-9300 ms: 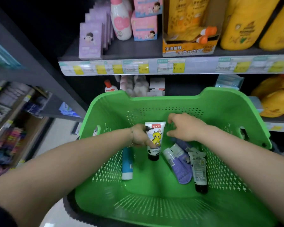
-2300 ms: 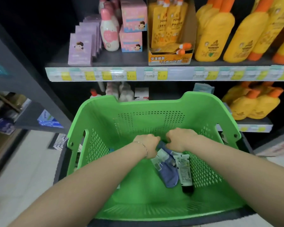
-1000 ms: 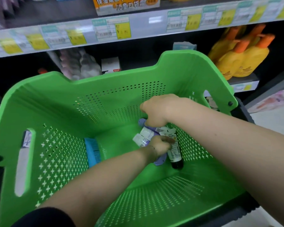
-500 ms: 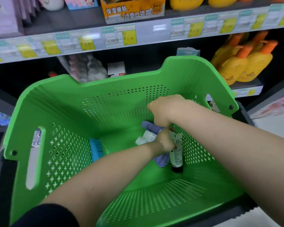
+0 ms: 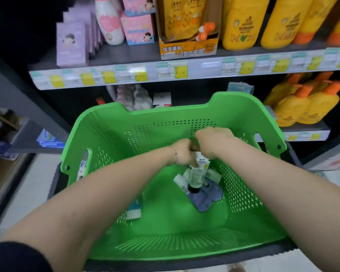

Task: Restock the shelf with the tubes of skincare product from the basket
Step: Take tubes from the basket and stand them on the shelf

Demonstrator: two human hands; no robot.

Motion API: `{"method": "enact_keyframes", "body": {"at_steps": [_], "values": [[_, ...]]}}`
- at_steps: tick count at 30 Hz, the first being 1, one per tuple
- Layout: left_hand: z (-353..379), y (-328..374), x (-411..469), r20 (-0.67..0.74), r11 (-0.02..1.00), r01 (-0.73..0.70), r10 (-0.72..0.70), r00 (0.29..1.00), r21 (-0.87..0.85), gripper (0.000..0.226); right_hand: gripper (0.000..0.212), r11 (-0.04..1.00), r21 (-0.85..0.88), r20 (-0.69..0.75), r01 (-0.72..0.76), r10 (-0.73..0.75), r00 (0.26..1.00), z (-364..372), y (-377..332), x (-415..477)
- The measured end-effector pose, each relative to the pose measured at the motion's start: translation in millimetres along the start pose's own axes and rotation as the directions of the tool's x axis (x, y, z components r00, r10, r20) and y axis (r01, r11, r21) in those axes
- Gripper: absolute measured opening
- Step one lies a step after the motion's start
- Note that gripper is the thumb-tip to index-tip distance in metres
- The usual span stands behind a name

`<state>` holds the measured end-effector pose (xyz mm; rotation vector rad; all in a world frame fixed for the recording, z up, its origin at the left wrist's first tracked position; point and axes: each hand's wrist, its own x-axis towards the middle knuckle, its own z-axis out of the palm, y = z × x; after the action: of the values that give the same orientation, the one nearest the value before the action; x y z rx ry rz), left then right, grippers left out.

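Head: left hand (image 5: 182,152), right hand (image 5: 214,143) grip white tube (image 5: 197,173) top.

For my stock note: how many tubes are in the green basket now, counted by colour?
White tube with black cap, held: 1
Purple tubes: 2
Blue tube: 1
Total: 4
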<state>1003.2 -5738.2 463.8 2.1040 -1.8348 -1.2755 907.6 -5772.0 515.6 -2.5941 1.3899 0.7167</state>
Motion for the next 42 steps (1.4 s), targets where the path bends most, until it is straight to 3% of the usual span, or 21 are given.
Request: {"method": "enact_keyframes", "body": {"at_steps": [5, 9, 14, 20, 25, 28, 31, 34, 39, 42], "values": [[-37.4, -9.4, -28.3, -0.014, 0.996, -0.085, 0.085, 0.996, 0.019, 0.045, 0.033, 0.999, 0.049, 0.005, 0.004, -0.005, 1.000, 5.1, -0.1, -2.2], [-65.3, -13.5, -51.7, -0.054, 0.994, -0.112, 0.111, 0.992, -0.020, 0.039, 0.047, 0.972, 0.227, 0.085, 0.067, -0.088, 0.993, 7.6, -0.5, -1.7], [-98.1, -6.8, -81.5, -0.112, 0.985, -0.148, 0.137, 0.984, -0.093, 0.033, 0.073, 0.747, 0.627, 0.055, 0.221, -0.326, 0.944, -7.9, -5.4, -11.8], [-131.1, 4.0, -112.7, -0.167, 0.950, -0.200, 0.163, 0.972, -0.239, 0.031, 0.061, 0.591, 0.740, -0.076, 0.322, -0.402, 0.913, -34.2, -7.6, -21.9], [-146.0, 15.6, -128.0, -0.243, 0.896, -0.190, 0.097, 0.965, -0.401, 0.050, 0.030, 0.480, 0.780, -0.247, 0.401, -0.353, 0.903, -63.8, -6.4, -39.5], [-150.2, 22.2, -140.7, -0.251, 0.883, -0.209, 0.108, 0.962, -0.420, 0.033, 0.045, 0.509, 0.739, -0.365, 0.441, -0.247, 0.898, -82.7, -6.4, -46.0], [-152.5, 31.0, -149.8, -0.362, 0.890, -0.240, 0.092, 0.928, -0.388, 0.055, 0.056, 0.539, 0.694, -0.465, 0.478, -0.172, 0.869, -103.4, -7.8, -57.0], [-155.9, 42.0, -154.6, -0.472, 0.850, -0.294, 0.061, 0.879, -0.438, 0.067, 0.041, 0.615, 0.627, -0.561, 0.478, -0.070, 0.825, -125.1, -7.4, -72.2], [-168.5, 72.4, -162.2, -0.570, 0.740, -0.406, 0.037, 0.821, -0.536, 0.032, 0.054, 0.767, 0.515, -0.703, 0.383, 0.121, 0.701, -153.1, -7.3, -96.4], [-179.4, 90.6, -169.2, -0.627, 0.738, -0.445, 0.038, 0.778, -0.508, 0.054, 0.062, 0.782, 0.511, -0.707, 0.357, 0.146, 0.692, -167.8, -0.2, -99.7]]}}
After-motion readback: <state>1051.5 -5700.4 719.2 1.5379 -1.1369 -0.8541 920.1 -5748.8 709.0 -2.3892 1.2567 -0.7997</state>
